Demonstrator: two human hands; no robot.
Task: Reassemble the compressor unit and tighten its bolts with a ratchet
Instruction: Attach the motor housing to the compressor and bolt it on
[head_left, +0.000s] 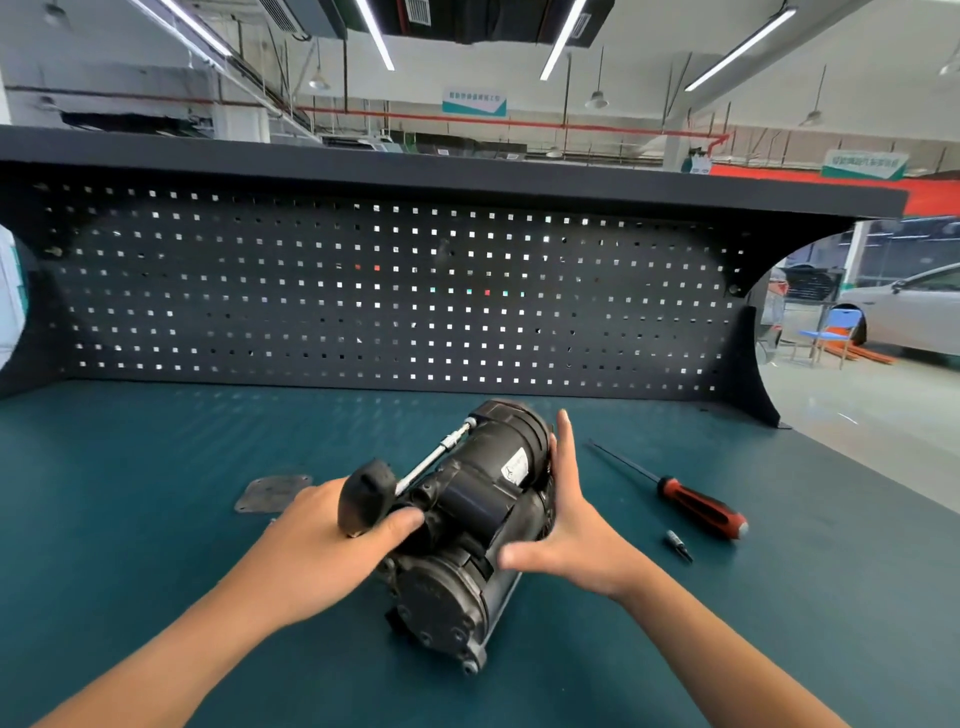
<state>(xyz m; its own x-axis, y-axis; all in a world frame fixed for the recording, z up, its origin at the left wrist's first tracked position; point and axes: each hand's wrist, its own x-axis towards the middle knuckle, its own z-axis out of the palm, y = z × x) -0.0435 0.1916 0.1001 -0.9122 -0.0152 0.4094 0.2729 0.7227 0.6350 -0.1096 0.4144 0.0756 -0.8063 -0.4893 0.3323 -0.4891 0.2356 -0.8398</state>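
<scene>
On teal mat (145, 509), cylindrical compressor (480, 501), black-handled ratchet (366, 493).

A black compressor unit (467, 501) lies on its side on the teal counter (130, 493), round end cap toward the camera and a white label on its dark cylinder. A black-handled ratchet (366, 499) with a silver extension runs along the compressor's left flank. A grey cover plate (272, 493) lies flat just left of the compressor.

On the green desk (156, 493) lies a screwdriver (696, 506) with a red and black handle, a small bit (679, 545) just beside it. Behind stands a dark pegboard (363, 291). Far right, a blue chair (831, 332) is near a white car (914, 306).
</scene>
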